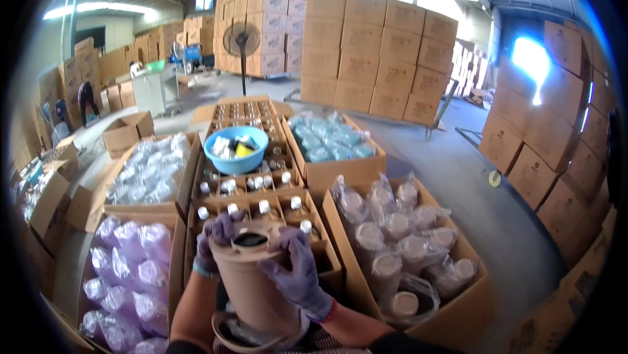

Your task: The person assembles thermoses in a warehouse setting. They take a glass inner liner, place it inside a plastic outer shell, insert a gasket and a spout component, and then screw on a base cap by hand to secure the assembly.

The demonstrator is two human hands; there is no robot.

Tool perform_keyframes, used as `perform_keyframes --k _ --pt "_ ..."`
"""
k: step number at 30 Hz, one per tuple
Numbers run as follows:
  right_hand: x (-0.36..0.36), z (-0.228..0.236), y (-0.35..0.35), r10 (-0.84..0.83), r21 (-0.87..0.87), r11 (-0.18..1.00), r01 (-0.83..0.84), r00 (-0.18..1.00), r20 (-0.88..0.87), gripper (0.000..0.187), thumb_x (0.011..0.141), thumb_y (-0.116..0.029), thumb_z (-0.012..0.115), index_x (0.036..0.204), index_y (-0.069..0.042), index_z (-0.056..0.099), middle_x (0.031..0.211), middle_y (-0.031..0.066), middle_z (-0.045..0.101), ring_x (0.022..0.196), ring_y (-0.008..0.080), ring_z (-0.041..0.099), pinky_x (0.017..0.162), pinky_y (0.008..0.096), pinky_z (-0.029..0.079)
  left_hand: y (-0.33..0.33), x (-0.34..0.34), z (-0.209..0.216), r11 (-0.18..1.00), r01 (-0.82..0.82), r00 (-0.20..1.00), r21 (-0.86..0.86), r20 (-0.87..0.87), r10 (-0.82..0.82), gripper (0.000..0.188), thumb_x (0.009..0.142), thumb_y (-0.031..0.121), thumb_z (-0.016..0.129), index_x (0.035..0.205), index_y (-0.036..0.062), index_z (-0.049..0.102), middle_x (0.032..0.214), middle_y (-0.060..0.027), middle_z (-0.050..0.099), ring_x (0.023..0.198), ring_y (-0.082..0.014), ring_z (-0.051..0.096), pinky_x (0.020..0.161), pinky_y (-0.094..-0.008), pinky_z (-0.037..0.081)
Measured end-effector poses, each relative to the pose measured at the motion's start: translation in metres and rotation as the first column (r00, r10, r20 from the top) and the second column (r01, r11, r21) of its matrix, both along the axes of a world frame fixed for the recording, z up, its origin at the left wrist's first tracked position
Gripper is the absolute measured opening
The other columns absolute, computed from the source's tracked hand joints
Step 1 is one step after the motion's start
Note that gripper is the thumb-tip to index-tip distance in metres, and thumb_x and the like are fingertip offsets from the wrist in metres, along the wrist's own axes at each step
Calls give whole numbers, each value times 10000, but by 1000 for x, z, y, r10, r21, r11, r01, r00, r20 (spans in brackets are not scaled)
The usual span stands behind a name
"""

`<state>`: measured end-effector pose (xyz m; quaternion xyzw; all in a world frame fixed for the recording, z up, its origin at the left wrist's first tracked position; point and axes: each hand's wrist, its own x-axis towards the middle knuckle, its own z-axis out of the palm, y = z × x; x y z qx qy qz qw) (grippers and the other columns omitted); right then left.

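Observation:
Between my hands is a tan plastic jug-like vessel (252,272) with a dark round opening in its top. A curved tan loop or rim and some clear plastic film show at its lower end, close to my body. My left hand (221,239), in a purple-grey glove, grips the top rim on the left. On the right side, my right hand (297,275), gloved alike, presses its fingers along the rim and wall. Just beyond the vessel stands a divided carton (318,249) holding several white-capped bottles (264,209).
To the right, a carton (481,302) holds tan bagged vessels (398,226). Purple bagged items (121,266) fill a carton at left; clear bagged ones (150,171) and blue ones (327,138) lie beyond. A blue basin (235,164) rests on the bottle cartons. Stacked boxes (379,50) and a fan (242,40) stand behind.

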<state>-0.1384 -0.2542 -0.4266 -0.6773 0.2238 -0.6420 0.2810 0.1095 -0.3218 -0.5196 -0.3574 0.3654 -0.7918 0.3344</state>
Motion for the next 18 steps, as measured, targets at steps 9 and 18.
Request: perform_keyframes --k 9,18 --pt "-49 -20 -70 566 203 771 -604 796 215 567 852 -596 721 872 -42 601 998 67 564 1112 225 539 1103 416 360 93 -95 132 346 414 -888 -842 -290 356 175 842 73 684 704 10 595 816 -95 625 900 -234 622 897 -371 477" --pt "-123 75 14 525 125 832 -541 693 -493 387 920 -387 708 1106 -48 692 959 59 639 889 183 644 830 335 496 68 -92 58 434 322 -682 -842 112 723 223 987 112 491 1138 28 633 1218 -104 642 1262 -207 538 1121 -373 378"
